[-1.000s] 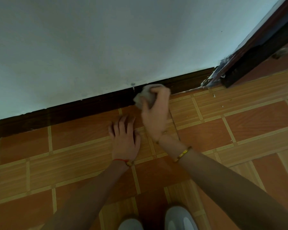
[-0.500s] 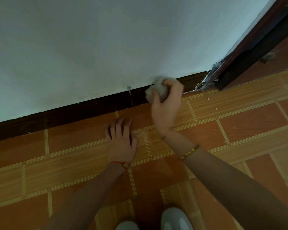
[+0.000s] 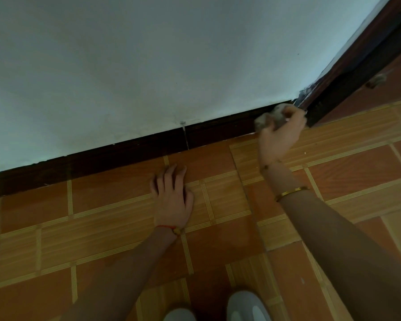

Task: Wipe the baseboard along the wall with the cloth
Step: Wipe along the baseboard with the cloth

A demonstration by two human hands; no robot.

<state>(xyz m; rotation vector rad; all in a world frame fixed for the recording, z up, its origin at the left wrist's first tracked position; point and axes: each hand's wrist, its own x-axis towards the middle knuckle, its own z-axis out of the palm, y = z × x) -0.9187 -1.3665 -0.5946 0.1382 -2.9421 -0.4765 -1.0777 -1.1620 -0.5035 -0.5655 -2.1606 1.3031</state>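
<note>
Two hands show: the left hand (image 3: 173, 200) near the centre and the right hand (image 3: 280, 135) toward two o'clock, with one cloth (image 3: 270, 118) and one baseboard (image 3: 125, 150). There are two light shoes, one (image 3: 180, 315) and another (image 3: 248, 306), at six o'clock. One red string bracelet (image 3: 169, 228) and one gold bangle (image 3: 291, 193) are worn.

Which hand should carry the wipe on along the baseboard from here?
Right. The right hand already grips the cloth against the baseboard near the door frame. The left hand lies flat on the floor, apparently bracing.
</note>
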